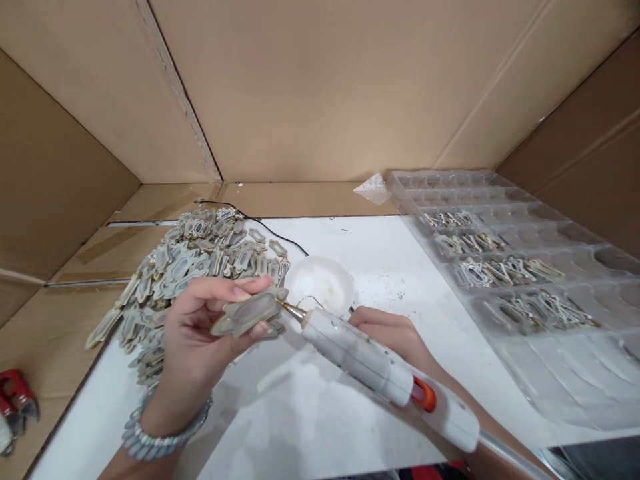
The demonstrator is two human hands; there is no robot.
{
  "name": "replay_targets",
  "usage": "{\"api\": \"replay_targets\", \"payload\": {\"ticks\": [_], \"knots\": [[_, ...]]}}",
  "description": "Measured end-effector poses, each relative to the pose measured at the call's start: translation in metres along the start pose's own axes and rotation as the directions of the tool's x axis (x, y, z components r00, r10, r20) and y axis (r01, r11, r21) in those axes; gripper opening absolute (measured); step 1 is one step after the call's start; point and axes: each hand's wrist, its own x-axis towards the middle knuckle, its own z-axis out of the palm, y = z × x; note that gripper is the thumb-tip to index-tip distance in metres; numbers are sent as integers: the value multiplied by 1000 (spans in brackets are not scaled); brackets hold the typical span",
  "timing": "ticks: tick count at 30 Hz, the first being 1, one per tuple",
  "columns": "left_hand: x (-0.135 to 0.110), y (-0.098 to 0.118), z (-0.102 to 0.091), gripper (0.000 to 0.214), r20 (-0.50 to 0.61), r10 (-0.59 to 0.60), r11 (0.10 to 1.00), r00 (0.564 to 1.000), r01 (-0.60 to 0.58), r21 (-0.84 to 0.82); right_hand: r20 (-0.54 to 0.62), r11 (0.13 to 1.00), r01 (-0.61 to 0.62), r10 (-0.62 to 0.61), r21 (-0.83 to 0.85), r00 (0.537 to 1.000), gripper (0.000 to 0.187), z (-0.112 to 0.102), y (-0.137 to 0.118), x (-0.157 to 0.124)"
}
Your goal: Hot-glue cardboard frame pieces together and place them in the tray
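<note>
My left hand (200, 327) is closed on a flat grey frame-shaped piece (250, 312), pinching it between thumb and fingers. More grey pieces show just beneath it. On the left wrist is a beaded bracelet. The brass tip of a white pen-shaped power tool (360, 357), which has an orange switch, meets the right end of the piece. My right hand (387, 330) is curled around the far side of this tool, which partly covers it; its thumb is hidden. Behind the tip stands a white bowl (320, 267), with a thin curved strand near its front.
A large heap of similar grey pieces (190, 253) lies at left. On the right, a clear compartment tray (565, 380) holds several rows of pieces. Red-handled cutters (19, 397) lie far left. A black cable (275, 233) runs behind the bowl. Cardboard walls (325, 93) enclose the table.
</note>
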Motion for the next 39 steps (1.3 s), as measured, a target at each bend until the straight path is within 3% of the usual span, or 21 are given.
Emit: {"api": "replay_targets", "payload": {"ticks": [9,14,21,31,37,39], "knots": [[0,-3,-2,26,-10,-39,999,999,39,-4,22,1000,2,-2,-14,1000,23,-5,-8,1],[0,-4,-1,26,-44,-37,999,998,36,-29,-16,999,36,-35,11,999,22,-3,-6,2],[0,-10,-5,27,-8,-40,997,999,40,-60,-81,996,76,-73,38,994,22,1,2,4],[3,-8,-6,28,-17,-91,994,996,90,-64,-83,992,120,-117,41,990,19,3,5,3],[5,-6,-9,25,136,-73,996,988,66,60,-159,999,29,-33,-26,987,20,1,3,6],[7,-2,-12,25,131,-58,991,990,42,124,-192,1000,-9,9,5,981,18,-1,1,7]]}}
